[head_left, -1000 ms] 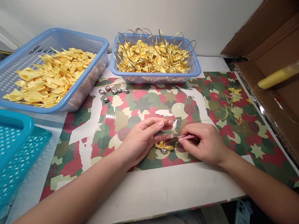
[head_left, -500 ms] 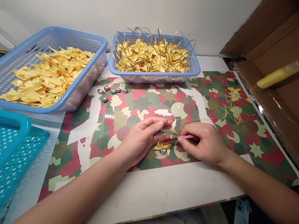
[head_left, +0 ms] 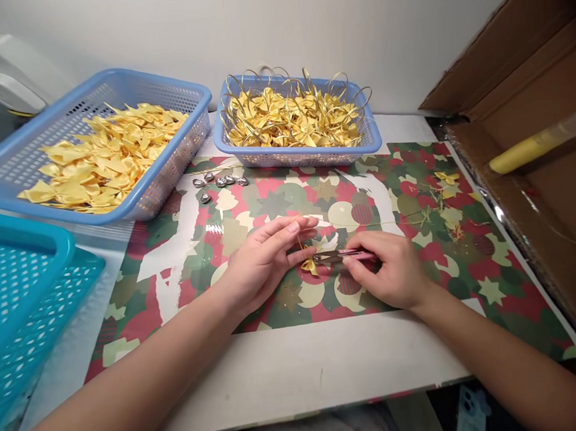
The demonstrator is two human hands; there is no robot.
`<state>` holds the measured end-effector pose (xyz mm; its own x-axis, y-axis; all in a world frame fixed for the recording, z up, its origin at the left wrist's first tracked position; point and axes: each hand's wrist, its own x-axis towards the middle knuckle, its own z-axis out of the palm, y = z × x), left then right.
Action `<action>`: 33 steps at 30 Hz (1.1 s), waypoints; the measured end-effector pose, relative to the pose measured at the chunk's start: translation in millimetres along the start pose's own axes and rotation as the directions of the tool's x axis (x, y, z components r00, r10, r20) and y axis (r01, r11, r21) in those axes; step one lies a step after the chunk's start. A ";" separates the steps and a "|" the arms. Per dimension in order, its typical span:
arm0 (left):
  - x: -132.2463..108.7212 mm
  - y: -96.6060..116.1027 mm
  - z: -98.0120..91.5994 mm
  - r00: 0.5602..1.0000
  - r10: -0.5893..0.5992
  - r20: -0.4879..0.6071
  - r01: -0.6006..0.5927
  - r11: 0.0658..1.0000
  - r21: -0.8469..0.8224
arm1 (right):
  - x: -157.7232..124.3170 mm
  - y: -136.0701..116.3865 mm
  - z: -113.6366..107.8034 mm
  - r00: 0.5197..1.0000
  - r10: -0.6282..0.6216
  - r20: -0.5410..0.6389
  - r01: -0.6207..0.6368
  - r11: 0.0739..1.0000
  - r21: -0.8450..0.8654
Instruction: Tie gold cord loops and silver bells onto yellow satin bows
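My left hand (head_left: 259,262) pinches a thin yellow thread (head_left: 299,242) between thumb and fingertips. From it hangs a small yellow ribbon bow (head_left: 310,266), close below the left fingers. My right hand (head_left: 392,268) is closed around pink-handled thread snips (head_left: 331,256). Their dark metal blades point left and reach the bow, where a silver bell partly shows; whether they touch the thread I cannot tell. Several silver jingle bells (head_left: 221,181) lie on the patterned paper beyond my left hand.
A blue basket (head_left: 170,176) of yellow bows stands at left. Another blue basket (head_left: 309,156) at the back holds bows with gold loops. A teal basket (head_left: 63,253) sits near left. Thread scraps and a bow (head_left: 447,177) lie at right, beside a cardboard box (head_left: 509,120).
The snips' blades have moved left to the bow. The bow has turned and sits higher, near my left fingers. My left hand still pinches the thread. The camera view has shifted slightly.
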<state>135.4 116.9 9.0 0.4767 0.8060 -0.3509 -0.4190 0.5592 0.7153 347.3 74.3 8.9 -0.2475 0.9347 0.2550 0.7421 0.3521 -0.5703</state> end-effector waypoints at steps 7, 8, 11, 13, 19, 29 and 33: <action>-0.5 -1.3 2.5 1.000 -0.012 -0.012 0.011 0.999 -0.042 | 1.8 -4.1 6.6 0.996 -0.077 -0.053 0.069 0.988 -0.136; -0.6 -0.9 2.8 1.000 -0.013 -0.016 0.012 0.999 -0.041 | 1.8 -4.2 6.8 0.994 -0.088 -0.059 0.078 0.984 -0.159; -0.8 -0.4 3.2 1.000 -0.014 -0.018 0.014 0.999 -0.035 | 1.8 -5.2 7.6 0.988 -0.131 -0.085 0.108 0.967 -0.233; -1.0 -0.5 3.3 1.000 -0.014 -0.015 0.013 1.000 -0.028 | 1.9 -6.7 8.6 0.981 -0.165 -0.104 0.130 0.950 -0.283; -1.3 -1.0 3.9 1.000 -0.006 -0.004 0.006 1.000 -0.019 | 3.2 -10.8 12.2 0.966 -0.228 -0.119 0.170 0.913 -0.370; -2.1 -2.8 3.7 1.000 -0.009 0.020 0.009 1.000 -0.022 | 3.0 -14.3 11.5 0.963 -0.234 -0.137 0.176 0.924 -0.338; -1.9 3.8 3.5 0.999 0.036 0.011 -0.036 0.999 0.039 | 3.4 -6.5 6.2 0.972 -0.163 -0.166 0.121 0.964 -0.235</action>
<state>135.6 116.8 14.6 0.4696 0.8235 -0.3184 -0.4057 0.5216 0.7506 337.7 75.5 8.6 -0.2579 0.8436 0.4709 0.8321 0.4417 -0.3355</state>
